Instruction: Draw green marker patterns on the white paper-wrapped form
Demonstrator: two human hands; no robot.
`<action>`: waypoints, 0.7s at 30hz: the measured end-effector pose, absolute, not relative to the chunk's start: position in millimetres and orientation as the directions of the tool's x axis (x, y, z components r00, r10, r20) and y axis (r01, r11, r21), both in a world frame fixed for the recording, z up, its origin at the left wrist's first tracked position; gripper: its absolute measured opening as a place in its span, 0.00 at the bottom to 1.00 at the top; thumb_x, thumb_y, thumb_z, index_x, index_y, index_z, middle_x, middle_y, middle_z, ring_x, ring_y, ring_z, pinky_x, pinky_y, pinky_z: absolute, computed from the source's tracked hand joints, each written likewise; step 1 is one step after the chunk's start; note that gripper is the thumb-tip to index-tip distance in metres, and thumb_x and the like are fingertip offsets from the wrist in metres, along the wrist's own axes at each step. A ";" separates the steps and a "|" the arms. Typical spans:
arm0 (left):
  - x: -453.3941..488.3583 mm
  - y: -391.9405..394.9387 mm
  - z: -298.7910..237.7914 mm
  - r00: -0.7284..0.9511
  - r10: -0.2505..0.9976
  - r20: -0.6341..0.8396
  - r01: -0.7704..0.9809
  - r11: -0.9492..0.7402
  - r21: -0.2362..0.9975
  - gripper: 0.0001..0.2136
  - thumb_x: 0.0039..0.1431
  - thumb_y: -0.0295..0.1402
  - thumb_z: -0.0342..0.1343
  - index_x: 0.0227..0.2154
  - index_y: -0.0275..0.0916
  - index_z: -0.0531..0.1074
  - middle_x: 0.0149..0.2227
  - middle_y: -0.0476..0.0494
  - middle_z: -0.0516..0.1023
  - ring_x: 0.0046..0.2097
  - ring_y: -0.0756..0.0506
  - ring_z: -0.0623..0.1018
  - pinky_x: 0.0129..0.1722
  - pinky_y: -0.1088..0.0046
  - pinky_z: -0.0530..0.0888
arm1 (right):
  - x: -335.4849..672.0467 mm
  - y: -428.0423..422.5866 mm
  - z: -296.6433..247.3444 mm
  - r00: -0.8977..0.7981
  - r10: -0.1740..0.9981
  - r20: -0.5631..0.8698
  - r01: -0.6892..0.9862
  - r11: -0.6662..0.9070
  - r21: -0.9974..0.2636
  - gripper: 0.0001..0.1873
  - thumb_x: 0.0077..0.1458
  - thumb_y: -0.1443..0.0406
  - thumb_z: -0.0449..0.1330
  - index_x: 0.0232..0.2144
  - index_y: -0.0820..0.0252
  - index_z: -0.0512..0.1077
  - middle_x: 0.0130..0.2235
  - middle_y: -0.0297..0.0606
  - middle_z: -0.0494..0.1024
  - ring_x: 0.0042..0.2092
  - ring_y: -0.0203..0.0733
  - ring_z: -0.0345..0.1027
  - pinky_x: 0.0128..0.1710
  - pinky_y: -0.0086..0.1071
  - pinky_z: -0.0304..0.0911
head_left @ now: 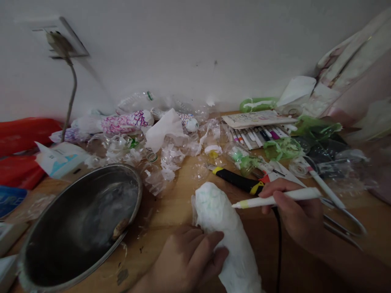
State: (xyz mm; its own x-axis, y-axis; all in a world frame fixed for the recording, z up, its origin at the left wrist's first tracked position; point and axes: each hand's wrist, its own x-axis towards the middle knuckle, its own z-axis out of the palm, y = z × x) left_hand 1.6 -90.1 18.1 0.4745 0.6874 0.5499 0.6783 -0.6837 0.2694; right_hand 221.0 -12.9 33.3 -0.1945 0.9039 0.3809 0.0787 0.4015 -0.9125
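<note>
A long white paper-covered shape (pixel 227 228) lies on the wooden table (pixel 171 211) in front of me, with faint green marks near its top. My left hand (pixel 186 258) grips its lower left side, fingers curled onto the paper. My right hand (pixel 295 211) pinches a white marker (pixel 275 199) with a yellow band, its tip pointing left just above the paper shape.
A large metal bowl (pixel 45 248) sits at the left. A black-and-yellow-handled tool (pixel 238 181) and scissors (pixel 343 215) lie near my right hand. Cut clear plastic scraps (pixel 161 162), a set of markers (pixel 259 136) and green shreds (pixel 282 148) crowd the back. Red bags (pixel 21 146) lie far left.
</note>
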 end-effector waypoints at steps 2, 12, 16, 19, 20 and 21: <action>0.9 -90.0 17.2 0.524 0.668 0.529 0.655 -0.713 0.251 0.07 0.64 0.29 0.49 0.40 0.32 0.70 0.19 0.53 0.75 0.18 0.51 0.72 0.17 0.72 0.65 | 220.6 -15.8 37.0 -0.251 0.880 0.403 0.058 0.429 -0.901 0.11 0.59 0.68 0.53 0.30 0.54 0.75 0.22 0.28 0.74 0.21 0.30 0.69 0.22 0.21 0.65; 4.7 -94.5 7.8 0.587 0.683 0.435 0.644 -0.719 0.260 0.16 0.67 0.32 0.43 0.52 0.31 0.65 0.21 0.52 0.76 0.19 0.48 0.74 0.17 0.70 0.67 | 219.6 -26.3 42.5 -0.449 0.779 0.437 0.312 0.595 -0.741 0.08 0.58 0.69 0.54 0.37 0.53 0.71 0.26 0.27 0.76 0.27 0.30 0.72 0.28 0.22 0.66; 5.0 -93.9 6.9 0.585 0.678 0.445 0.634 -0.725 0.271 0.15 0.66 0.32 0.43 0.51 0.31 0.66 0.21 0.51 0.77 0.19 0.48 0.74 0.17 0.71 0.69 | 221.1 -26.9 41.5 -0.535 0.674 0.508 0.283 0.710 -0.644 0.08 0.56 0.70 0.53 0.36 0.54 0.69 0.26 0.30 0.75 0.26 0.33 0.70 0.28 0.28 0.65; 4.8 -92.6 7.2 0.583 0.674 0.453 0.630 -0.727 0.272 0.14 0.66 0.32 0.44 0.50 0.32 0.67 0.22 0.51 0.78 0.20 0.48 0.75 0.18 0.70 0.70 | 222.4 -28.2 41.2 -0.557 0.665 0.497 0.252 0.706 -0.662 0.09 0.56 0.70 0.52 0.37 0.53 0.68 0.25 0.31 0.74 0.26 0.35 0.69 0.27 0.30 0.64; 4.9 -92.3 7.7 0.582 0.677 0.450 0.634 -0.725 0.271 0.15 0.66 0.32 0.44 0.50 0.31 0.67 0.22 0.51 0.78 0.20 0.48 0.75 0.17 0.70 0.70 | 222.5 -28.0 41.1 -0.558 0.672 0.487 0.252 0.696 -0.672 0.09 0.57 0.70 0.52 0.38 0.52 0.68 0.25 0.31 0.74 0.26 0.35 0.69 0.27 0.30 0.64; 5.1 -92.1 8.2 0.582 0.682 0.443 0.638 -0.721 0.270 0.15 0.66 0.32 0.44 0.51 0.31 0.66 0.22 0.51 0.78 0.20 0.48 0.75 0.17 0.70 0.69 | 222.6 -27.5 41.0 -0.555 0.679 0.480 0.254 0.688 -0.680 0.09 0.57 0.70 0.52 0.38 0.52 0.68 0.26 0.30 0.74 0.26 0.36 0.69 0.27 0.30 0.64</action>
State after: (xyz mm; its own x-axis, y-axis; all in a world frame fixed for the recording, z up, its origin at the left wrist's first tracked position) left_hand 5.1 -92.1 8.2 0.5822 0.6819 0.4427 0.6385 -0.7206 0.2703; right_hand 222.6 -27.5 41.0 -0.5552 0.6791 0.4803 0.2540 0.6883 -0.6796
